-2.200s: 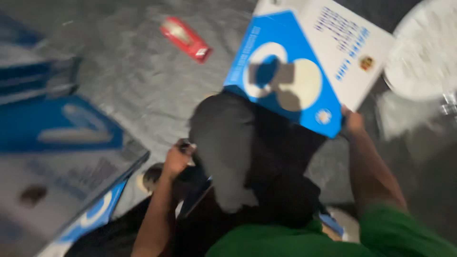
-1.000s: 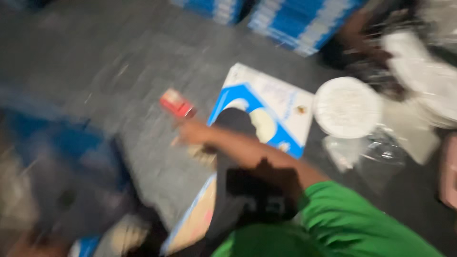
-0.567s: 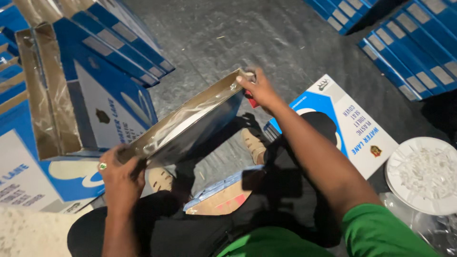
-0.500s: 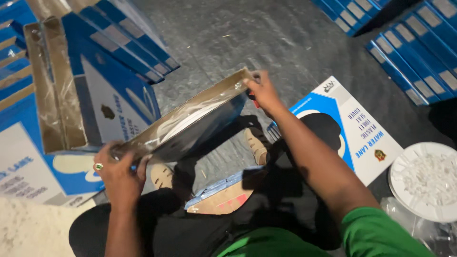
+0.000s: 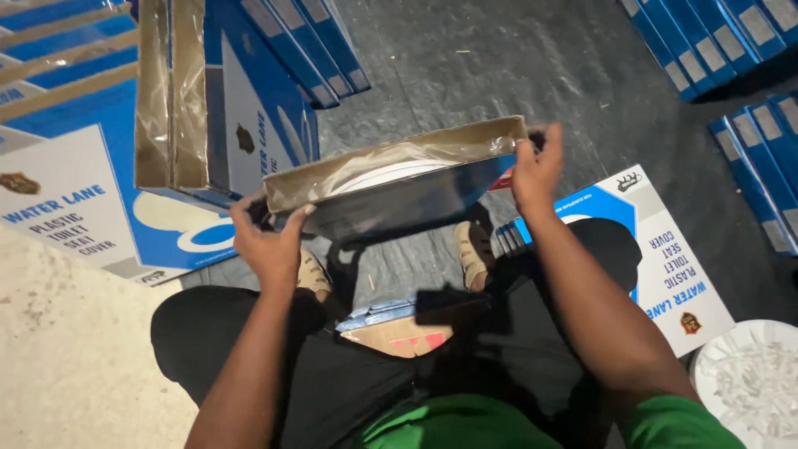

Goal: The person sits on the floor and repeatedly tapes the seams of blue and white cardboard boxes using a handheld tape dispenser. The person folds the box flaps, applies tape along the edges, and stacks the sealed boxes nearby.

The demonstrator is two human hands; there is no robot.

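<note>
I hold a flat blue cardboard box [image 5: 399, 195] edge-up in front of me, its open brown end toward me with a white item in clear plastic showing inside. My left hand [image 5: 270, 241] grips the box's left corner. My right hand [image 5: 536, 166] grips its right corner. I sit on the floor in black trousers and a green shirt, my sandalled feet under the box. A folded blue and brown carton [image 5: 391, 328] lies between my legs.
Open blue boxes [image 5: 208, 100] stand stacked at the upper left, and flat printed ones [image 5: 75, 199] lie below them. Another flat box [image 5: 657, 249] lies by my right leg. More blue boxes [image 5: 731, 58] line the upper right. A white dish of small pieces [image 5: 748, 382] sits at lower right on the grey floor [image 5: 499, 58].
The box has tilted more level and come closer. My left hand has shifted up to its left corner. My right hand still holds the right corner.
</note>
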